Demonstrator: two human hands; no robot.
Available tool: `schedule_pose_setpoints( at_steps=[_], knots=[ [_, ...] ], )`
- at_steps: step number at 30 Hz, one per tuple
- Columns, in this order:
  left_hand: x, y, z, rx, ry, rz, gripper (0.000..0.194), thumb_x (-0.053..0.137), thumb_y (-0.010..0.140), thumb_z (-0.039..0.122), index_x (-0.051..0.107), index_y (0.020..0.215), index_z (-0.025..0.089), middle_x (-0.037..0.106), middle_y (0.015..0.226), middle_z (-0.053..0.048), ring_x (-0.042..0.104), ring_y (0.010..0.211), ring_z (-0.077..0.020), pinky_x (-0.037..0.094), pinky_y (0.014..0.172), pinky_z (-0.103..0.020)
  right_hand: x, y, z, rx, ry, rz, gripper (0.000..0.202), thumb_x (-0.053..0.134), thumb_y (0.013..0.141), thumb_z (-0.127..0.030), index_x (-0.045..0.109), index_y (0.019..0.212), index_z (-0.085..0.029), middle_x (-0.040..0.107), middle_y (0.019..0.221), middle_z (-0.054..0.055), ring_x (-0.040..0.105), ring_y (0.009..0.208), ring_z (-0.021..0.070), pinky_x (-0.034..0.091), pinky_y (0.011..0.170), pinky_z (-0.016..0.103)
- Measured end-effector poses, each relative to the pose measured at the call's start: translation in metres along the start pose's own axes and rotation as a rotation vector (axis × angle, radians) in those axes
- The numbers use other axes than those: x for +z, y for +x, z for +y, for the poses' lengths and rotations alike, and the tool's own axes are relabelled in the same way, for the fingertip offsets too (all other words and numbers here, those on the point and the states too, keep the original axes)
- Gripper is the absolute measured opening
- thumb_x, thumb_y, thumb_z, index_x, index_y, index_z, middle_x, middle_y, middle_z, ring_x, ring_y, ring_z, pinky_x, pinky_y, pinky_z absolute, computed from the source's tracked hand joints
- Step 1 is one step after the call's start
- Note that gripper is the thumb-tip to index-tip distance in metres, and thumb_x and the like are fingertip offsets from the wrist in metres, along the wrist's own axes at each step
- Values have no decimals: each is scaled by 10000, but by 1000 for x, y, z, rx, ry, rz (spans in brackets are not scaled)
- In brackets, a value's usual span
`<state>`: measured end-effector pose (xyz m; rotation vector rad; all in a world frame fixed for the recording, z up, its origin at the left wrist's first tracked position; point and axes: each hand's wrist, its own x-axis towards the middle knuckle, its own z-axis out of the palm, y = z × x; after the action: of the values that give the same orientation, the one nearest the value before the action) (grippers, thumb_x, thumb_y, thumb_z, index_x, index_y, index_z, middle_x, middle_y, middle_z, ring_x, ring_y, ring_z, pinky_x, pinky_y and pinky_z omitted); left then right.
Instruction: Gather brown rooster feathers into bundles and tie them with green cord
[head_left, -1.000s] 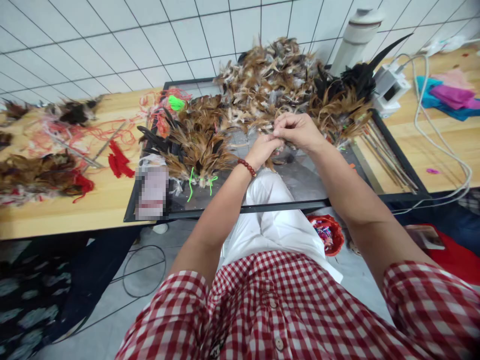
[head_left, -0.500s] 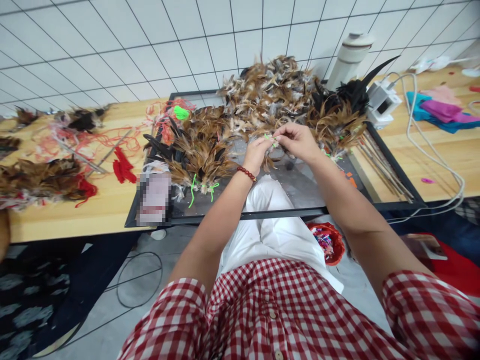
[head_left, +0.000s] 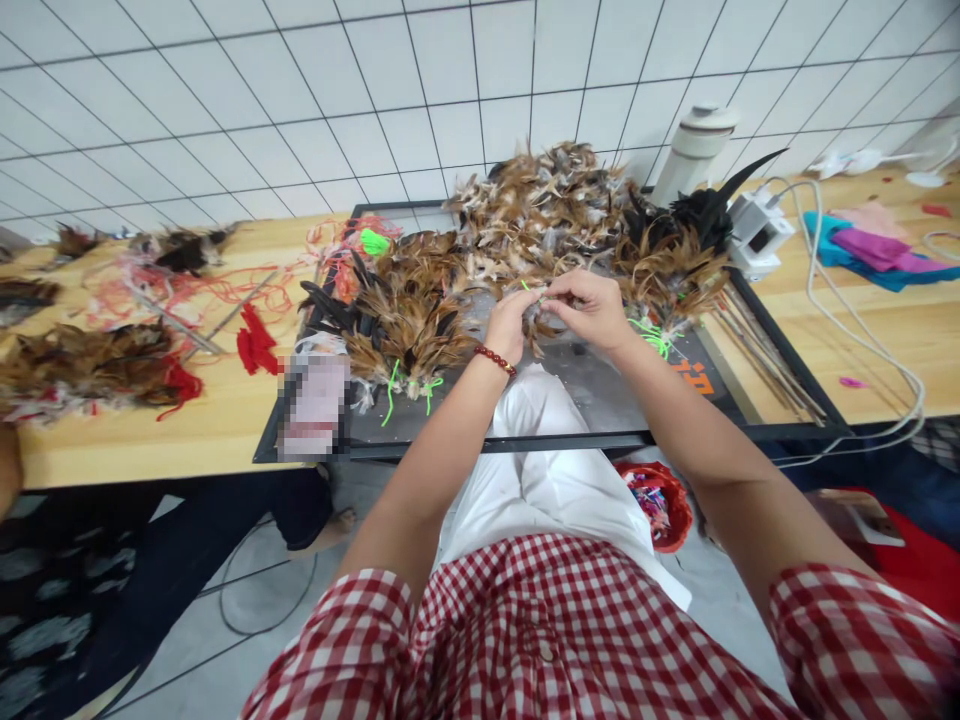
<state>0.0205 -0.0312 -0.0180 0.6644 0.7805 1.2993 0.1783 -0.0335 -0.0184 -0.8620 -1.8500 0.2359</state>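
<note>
My left hand point(head_left: 511, 325), with a red bead bracelet point(head_left: 495, 360) at the wrist, is closed in a pinch close to my right hand point(head_left: 590, 305). Between the fingertips is a small bunch of brown feathers point(head_left: 537, 338), with a bit of green yarn point(head_left: 526, 286) showing by my left fingers. My right thumb and forefinger pinch at the same spot; the exact grip there is too small to make out. Left of my hands lie tied brown feathers point(head_left: 409, 325) with green yarn ends. Behind is a large heap of loose feathers point(head_left: 540, 205).
A black-framed tray point(head_left: 465, 448) lies before me. A white bottle point(head_left: 694, 155) and white charger point(head_left: 757, 235) stand at right, with thin sticks point(head_left: 772, 350) nearby. Green yarn point(head_left: 654, 338) lies by my right forearm. Another person's leg point(head_left: 225, 550) is at lower left.
The view has tilted slightly, so the table sits lower. Both hands stay together at the small bunch. The green yarn by my right forearm shows more. The neighbour's foot has come into view.
</note>
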Motion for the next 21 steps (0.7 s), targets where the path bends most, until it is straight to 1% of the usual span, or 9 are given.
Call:
schedule_pose_setpoints(
  at_steps=[3, 6, 10, 11, 13, 15, 17, 19, 21],
  knots=[
    [1, -1, 1, -26, -16, 2, 55, 816, 643, 161, 763, 651, 148, 730, 664, 10, 629, 640, -81, 472, 698, -239, -1, 0, 0, -37, -51, 3, 364, 713, 951, -570, 760, 811, -237, 742, 882, 61, 661, 782, 191, 558, 696, 354],
    [1, 0, 0, -31, -33, 4, 90, 832, 605, 190, 760, 645, 154, 749, 689, 1, 654, 670, -92, 493, 719, -240, -2, 0, 1, -57, -88, -13, 331, 679, 971, -519, 735, 828, -226, 714, 941, 77, 638, 788, 194, 565, 697, 369],
    [-2, 3, -1, -4, -3, -3, 98, 834, 567, 223, 766, 625, 181, 734, 681, 14, 639, 683, -100, 506, 741, -245, -2, -3, 3, -83, -141, -37, 259, 637, 993, -438, 693, 856, -226, 710, 968, 84, 657, 850, 213, 588, 773, 397],
    [-3, 3, -1, 35, 47, 2, 78, 826, 574, 222, 770, 620, 192, 729, 686, 17, 641, 703, -105, 511, 762, -249, -1, -3, 3, -96, -158, -38, 231, 633, 993, -414, 685, 865, -229, 715, 973, 84, 667, 870, 217, 591, 788, 397],
    [-5, 3, 3, 175, 227, 33, 46, 802, 604, 190, 766, 593, 217, 730, 729, 14, 661, 782, -125, 526, 837, -264, 0, -5, 4, -134, -191, -35, 174, 623, 990, -360, 680, 885, -233, 730, 986, 85, 688, 903, 223, 593, 807, 390],
    [-6, 2, 7, 356, 462, 88, 127, 792, 625, 138, 753, 555, 237, 737, 797, -4, 677, 877, -154, 530, 939, -294, 1, -6, 4, -170, -211, -34, 141, 607, 989, -318, 684, 903, -237, 747, 1002, 91, 706, 927, 228, 591, 822, 384],
    [-6, 0, 11, 504, 629, 141, 180, 808, 636, 103, 757, 544, 249, 744, 856, -24, 684, 952, -181, 515, 1031, -323, 2, -7, 2, -175, -215, -29, 147, 590, 994, -311, 687, 907, -244, 761, 1014, 99, 718, 942, 235, 592, 840, 387],
    [-4, -3, 12, 558, 639, 148, 185, 835, 674, 109, 778, 574, 253, 751, 880, -32, 693, 978, -189, 514, 1046, -326, 5, -7, -2, -138, -201, -11, 167, 587, 1002, -341, 684, 897, -256, 769, 1001, 102, 722, 935, 240, 596, 847, 396],
    [-2, -4, 10, 477, 507, 126, 155, 841, 735, 146, 796, 624, 245, 754, 852, -26, 702, 921, -174, 545, 956, -310, 7, -6, -7, -83, -176, 12, 195, 591, 1008, -387, 684, 887, -266, 774, 982, 102, 722, 923, 245, 602, 854, 411]
  ],
)
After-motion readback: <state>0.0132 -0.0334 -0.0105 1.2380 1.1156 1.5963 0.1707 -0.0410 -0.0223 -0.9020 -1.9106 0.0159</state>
